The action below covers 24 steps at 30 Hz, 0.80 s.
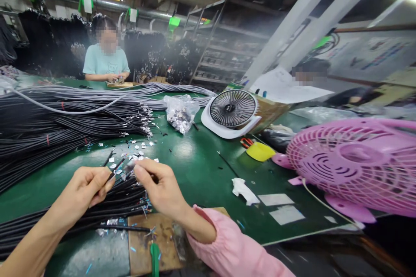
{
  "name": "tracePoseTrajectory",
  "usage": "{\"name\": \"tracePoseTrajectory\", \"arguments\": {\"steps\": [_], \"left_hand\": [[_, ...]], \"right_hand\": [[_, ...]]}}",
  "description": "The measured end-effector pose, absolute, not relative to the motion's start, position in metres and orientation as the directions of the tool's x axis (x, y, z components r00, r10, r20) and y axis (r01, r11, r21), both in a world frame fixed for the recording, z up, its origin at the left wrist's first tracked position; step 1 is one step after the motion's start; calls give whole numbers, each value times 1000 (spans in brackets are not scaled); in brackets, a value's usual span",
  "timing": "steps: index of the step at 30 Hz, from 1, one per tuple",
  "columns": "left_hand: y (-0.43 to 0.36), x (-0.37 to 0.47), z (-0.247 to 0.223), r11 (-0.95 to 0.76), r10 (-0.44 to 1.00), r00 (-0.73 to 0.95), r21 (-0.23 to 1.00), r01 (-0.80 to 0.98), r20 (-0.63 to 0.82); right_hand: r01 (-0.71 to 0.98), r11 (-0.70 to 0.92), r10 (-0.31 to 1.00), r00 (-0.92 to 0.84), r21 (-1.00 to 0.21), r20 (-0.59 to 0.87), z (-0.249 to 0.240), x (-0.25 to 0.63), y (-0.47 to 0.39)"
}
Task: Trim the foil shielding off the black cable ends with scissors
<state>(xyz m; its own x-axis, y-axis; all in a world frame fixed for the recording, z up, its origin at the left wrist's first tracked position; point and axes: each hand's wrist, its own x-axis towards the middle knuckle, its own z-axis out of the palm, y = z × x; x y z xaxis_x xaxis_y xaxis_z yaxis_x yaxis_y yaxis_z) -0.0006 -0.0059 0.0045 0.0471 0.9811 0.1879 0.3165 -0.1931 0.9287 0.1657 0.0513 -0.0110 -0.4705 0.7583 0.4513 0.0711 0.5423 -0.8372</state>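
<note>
My left hand [92, 185] is closed around the end of a black cable [111, 176], whose stripped wires point up and to the right. Just right of it, my right hand [159, 184] is pinched near those wire ends; what lies between its fingertips is blurred and too small to make out. Below both hands runs a bundle of black cables [107, 205] with stripped ends showing thin coloured wires. Bits of silvery foil [136, 156] are scattered on the green table [195, 169] beyond my fingers. A green-handled tool [154, 259] lies on a brown board [169, 242] near the front edge.
Large black cable bundles [65, 125] and grey cables [169, 90] fill the left and back. A clear bag [182, 114], a white fan [232, 110], a yellow item [260, 151], paper pieces [276, 199] and a pink fan [354, 164] stand rightward. Two people sit beyond.
</note>
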Motion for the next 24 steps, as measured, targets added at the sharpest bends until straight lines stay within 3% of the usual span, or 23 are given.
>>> {"name": "tracePoseTrajectory", "arguments": {"steps": [3,8,11,13,15,16,18,19,21,24], "left_hand": [[-8,4,2,-272,944,-50,852,447,327],[-9,8,-2,-368,867,-49,705,606,495],[-5,5,-1,-428,855,14,690,584,518],[-3,2,-1,-463,842,33,690,556,538],[-3,1,-4,-468,832,14,689,553,555],[-3,1,-5,-459,827,-8,685,565,561],[-4,3,-9,-429,816,-58,671,605,575],[-5,5,-10,-416,812,-76,666,619,579],[-6,7,-11,-396,820,-95,680,617,564],[-8,7,-9,-372,866,-80,743,556,494]], "right_hand": [[76,444,822,-431,-893,372,-10,166,50],[-1,538,742,-474,-843,474,-10,165,49],[-155,166,750,-621,-974,227,-13,163,54],[-188,-148,668,-743,-971,43,-15,160,58],[-163,-257,643,-765,-952,-42,-16,158,59],[-151,-199,687,-726,-968,-27,-16,157,58],[-107,138,791,-586,-985,175,-17,157,55],[-57,355,790,-516,-933,332,-17,157,53],[69,690,674,-425,-721,604,-18,159,51],[181,839,541,-376,-513,752,-19,163,55]]}}
